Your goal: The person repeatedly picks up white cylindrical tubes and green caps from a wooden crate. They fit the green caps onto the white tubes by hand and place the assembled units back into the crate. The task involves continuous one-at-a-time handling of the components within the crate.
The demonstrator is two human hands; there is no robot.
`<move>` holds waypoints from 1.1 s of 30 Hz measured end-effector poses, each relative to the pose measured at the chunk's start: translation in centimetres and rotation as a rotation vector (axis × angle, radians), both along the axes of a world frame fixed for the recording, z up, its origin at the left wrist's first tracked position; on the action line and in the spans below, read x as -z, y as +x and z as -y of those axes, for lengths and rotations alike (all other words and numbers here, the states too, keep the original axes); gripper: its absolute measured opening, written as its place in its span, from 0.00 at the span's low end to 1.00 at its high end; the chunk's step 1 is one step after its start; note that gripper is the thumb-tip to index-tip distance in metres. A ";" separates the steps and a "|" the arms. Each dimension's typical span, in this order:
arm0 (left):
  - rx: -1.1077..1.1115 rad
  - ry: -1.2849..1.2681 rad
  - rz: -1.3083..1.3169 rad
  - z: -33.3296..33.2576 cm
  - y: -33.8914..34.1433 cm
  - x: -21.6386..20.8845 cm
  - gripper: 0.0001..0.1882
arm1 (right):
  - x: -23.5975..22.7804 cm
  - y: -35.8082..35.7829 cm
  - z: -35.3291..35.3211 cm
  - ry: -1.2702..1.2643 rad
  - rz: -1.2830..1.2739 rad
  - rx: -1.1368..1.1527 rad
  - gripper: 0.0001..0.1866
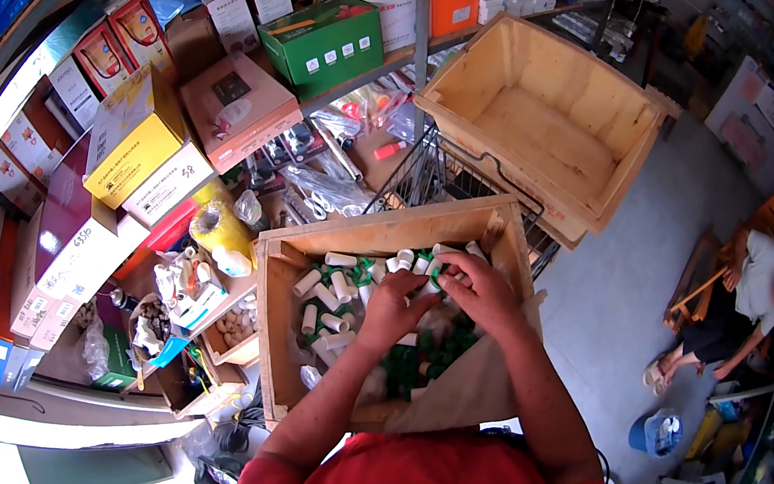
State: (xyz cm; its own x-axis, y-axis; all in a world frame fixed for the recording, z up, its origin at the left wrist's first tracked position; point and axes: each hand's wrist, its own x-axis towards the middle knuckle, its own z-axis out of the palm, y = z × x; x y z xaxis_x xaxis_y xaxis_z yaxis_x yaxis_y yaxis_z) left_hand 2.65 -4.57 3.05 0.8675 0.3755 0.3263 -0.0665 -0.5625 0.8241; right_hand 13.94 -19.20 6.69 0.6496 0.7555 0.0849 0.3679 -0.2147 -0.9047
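Both hands meet over a wooden box (257, 323) that holds several short white plastic tubes (342, 260) mixed with small green plastic pieces (404, 366). My left hand (392, 306) is closed, its thumb and fingers curled around a small white-and-green plastic fitting (433, 288). My right hand (483, 293) pinches the same fitting from the other side, with its fingertips covering part of it. More white tubes lie just beyond the fingers, near the box's far wall. A beige sheet (474, 398) drapes over the near right corner, below my right forearm.
A bigger yellowish bin (536, 134) stands beyond the box, above a black wire basket (448, 176). Shelves at left carry a green carton (322, 44), a yellow carton (135, 136) and bagged parts. At right, a person (754, 290) sits near a blue bucket (657, 432) on the grey floor.
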 end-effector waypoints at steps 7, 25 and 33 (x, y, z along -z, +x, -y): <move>0.031 -0.010 -0.009 0.0 0.0 0.8 0.15 | 0.6 0.0 0.0 0.047 0.089 -0.059 0.15; 0.020 0.238 -0.024 0.8 -0.3 -1.3 0.14 | 2.8 0.7 0.1 -0.035 -0.093 0.000 0.15; -0.010 0.221 0.010 0.7 0.1 -0.4 0.14 | 2.0 0.4 -0.2 -0.070 -0.078 0.007 0.18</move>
State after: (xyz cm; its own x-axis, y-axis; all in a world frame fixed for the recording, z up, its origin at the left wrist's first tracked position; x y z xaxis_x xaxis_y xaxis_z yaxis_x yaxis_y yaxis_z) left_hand 2.78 -5.25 3.41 0.8603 0.3028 0.4101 -0.0673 -0.7300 0.6802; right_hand 14.30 -18.97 4.68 0.6577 0.7530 -0.0196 0.2947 -0.2812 -0.9133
